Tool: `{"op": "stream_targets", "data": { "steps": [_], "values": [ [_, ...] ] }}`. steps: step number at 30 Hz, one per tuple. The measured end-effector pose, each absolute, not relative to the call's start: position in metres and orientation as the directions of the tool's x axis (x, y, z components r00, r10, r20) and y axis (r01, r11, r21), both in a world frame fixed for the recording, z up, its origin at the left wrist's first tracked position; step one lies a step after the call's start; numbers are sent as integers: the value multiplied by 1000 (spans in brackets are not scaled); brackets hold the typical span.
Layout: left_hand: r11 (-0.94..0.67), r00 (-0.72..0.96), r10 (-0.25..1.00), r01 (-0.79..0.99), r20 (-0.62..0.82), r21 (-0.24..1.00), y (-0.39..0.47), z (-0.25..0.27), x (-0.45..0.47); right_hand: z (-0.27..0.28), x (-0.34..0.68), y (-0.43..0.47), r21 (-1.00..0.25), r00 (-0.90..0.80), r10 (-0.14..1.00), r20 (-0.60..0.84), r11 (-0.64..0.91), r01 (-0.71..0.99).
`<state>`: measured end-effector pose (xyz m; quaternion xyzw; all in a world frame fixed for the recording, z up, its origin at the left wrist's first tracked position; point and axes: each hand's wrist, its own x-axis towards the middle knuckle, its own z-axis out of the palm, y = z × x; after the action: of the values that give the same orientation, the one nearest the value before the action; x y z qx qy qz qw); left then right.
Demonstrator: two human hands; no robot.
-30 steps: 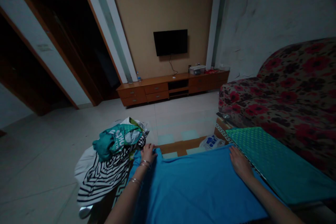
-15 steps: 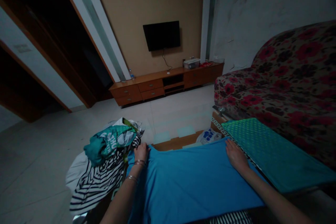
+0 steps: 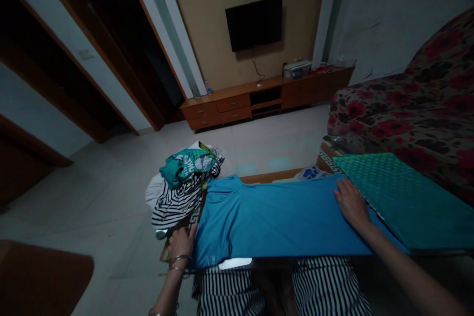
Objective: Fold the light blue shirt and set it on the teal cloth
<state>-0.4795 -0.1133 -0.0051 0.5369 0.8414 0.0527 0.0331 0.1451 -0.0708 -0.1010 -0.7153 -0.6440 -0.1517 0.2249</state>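
A blue T-shirt (image 3: 281, 217) lies spread over a low table, its sleeve and collar side towards the left. My left hand (image 3: 180, 244) is at the shirt's near left corner, beside the sleeve edge, with thumb and fingers apart. Flat on the far right part of the shirt rests my right hand (image 3: 350, 201), its fingers stretched out. Left of the shirt is a heap of clothes, with a teal printed garment (image 3: 185, 168) on top of a black-and-white striped garment (image 3: 177, 202).
A green-teal textured mat (image 3: 407, 202) covers the right side. Behind it stands a flowered sofa (image 3: 381, 108). Across the tiled floor (image 3: 122, 197) are a wooden TV cabinet (image 3: 233, 106) and a wall-mounted television (image 3: 255, 23). A brown rounded piece of furniture (image 3: 40, 276) is at lower left.
My left hand has moved from the shirt's far left edge to its near left corner. The sleeve side now lies flatter. My right hand stays on the shirt; the view has shifted.
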Motion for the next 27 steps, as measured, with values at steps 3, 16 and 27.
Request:
{"op": "stream_targets", "data": {
  "steps": [3, 16, 27],
  "values": [
    [474, -470, 880, 874, -64, 102, -152, -12, -471, -108, 125, -105, -137, 32, 860, 510, 44, 990],
    [381, -415, 910, 810, -25, 446, -151, -11, -479, -119, 113, -130, -114, -17, 899, 437, 75, 991],
    [405, -447, 893, 850, 56, 337, -174, -26, -511, -138, 125, -130, -46, -91, 884, 459, 127, 991]
  ]
}}
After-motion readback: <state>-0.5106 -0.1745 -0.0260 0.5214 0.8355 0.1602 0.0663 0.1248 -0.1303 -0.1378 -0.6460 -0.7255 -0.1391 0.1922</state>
